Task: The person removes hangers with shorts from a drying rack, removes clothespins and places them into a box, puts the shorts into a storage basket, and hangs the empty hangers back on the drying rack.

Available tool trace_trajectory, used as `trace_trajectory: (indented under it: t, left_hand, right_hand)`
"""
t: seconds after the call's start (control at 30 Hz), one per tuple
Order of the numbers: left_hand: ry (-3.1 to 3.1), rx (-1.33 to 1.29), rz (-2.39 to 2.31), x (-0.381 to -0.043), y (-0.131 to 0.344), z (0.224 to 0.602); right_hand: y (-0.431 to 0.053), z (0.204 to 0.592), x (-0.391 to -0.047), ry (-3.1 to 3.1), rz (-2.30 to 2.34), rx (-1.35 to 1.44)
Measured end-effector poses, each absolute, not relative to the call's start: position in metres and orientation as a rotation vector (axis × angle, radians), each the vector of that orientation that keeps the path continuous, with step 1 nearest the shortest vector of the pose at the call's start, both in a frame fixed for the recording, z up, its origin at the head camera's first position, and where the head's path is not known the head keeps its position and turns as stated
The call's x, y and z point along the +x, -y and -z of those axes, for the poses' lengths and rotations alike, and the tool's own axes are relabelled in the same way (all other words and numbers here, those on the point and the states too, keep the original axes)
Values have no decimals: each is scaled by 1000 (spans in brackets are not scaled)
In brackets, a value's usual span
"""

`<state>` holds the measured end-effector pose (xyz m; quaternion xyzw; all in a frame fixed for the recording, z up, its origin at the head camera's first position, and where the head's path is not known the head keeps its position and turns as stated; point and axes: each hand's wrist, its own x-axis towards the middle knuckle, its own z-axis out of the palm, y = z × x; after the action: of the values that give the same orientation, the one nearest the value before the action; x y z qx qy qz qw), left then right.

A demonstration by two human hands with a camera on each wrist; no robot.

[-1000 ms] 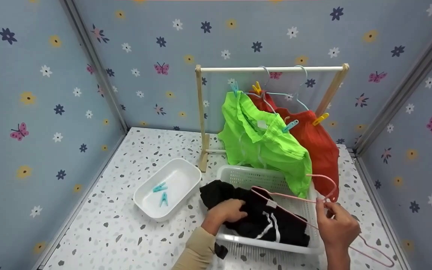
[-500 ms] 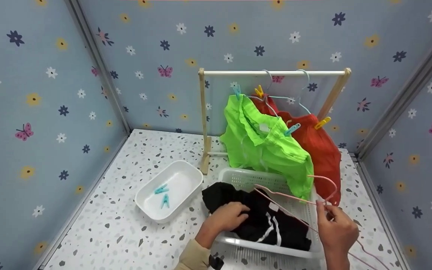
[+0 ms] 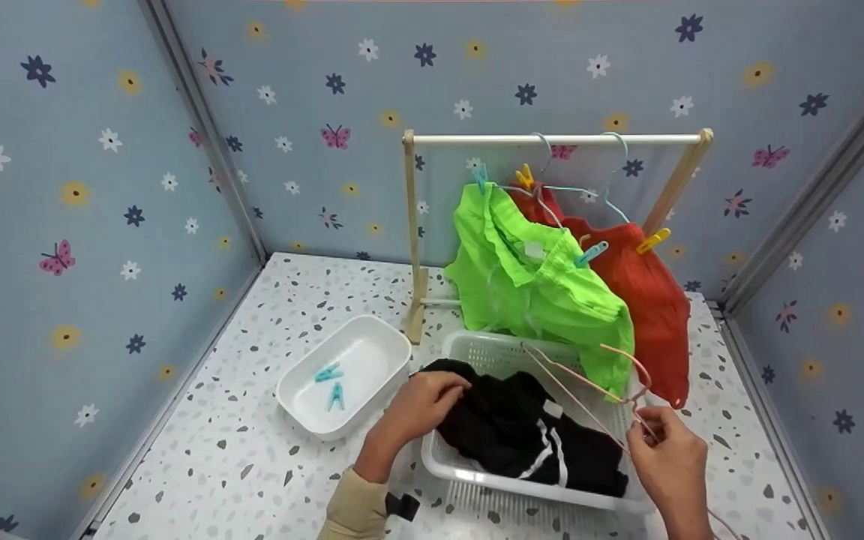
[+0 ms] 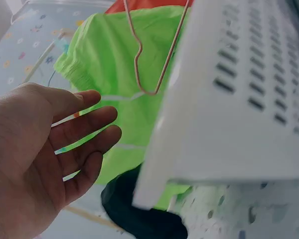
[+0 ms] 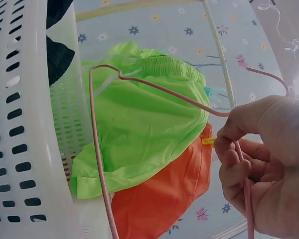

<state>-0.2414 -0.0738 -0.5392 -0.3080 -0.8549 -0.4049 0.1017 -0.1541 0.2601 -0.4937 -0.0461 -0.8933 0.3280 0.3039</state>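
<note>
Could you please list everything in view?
Table: one, white, underneath
Walls: three, blue, around table
Rack: one, white and wooden, on table
Hangers: two, pale, on rack
Clothes: two, green and red, on rack
Basket: one, white, before rack
Garment: one, black, in basket
Tray: one, white, beside basket
Pegs: six, blue and yellow, on clothes, in tray
Held hanger: one, pink, in right hand
Sleeve: one, beige, below left hand
Strap: one, black, beside sleeve
Left hand: one, by basket
Right hand: one, by basket
</note>
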Motion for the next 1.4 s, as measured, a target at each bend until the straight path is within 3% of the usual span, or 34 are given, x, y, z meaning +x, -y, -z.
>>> trace_trajectory:
  t: [0.37, 0.7, 0.83, 1.0, 1.13, 1.27, 1.4]
  left_hand:
    - [2092, -476, 1824, -262, 109, 497]
    - [1724, -88, 1925, -325, 116, 492]
    - [1812, 48, 1893, -355, 122, 478]
    - [1934, 0, 1866, -389, 132, 451]
    - [2034, -117, 1883, -412, 134, 437]
    - [2121, -219, 1894, -430, 132, 431]
    - [2152, -287, 1920, -441, 129, 428]
  right_hand:
    - [-244, 489, -143, 2430, -999, -94]
    - [-231, 494, -130, 2208, -1893, -272]
    - [-220, 498, -125, 2021, -2182, -50]
    - [-203, 502, -119, 1863, -2459, 424]
    - [-191, 500, -117, 1784, -2508, 584]
    - [-177, 492, -115, 1760, -2469, 597]
    - [-163, 479, -114, 1857, -2396, 412]
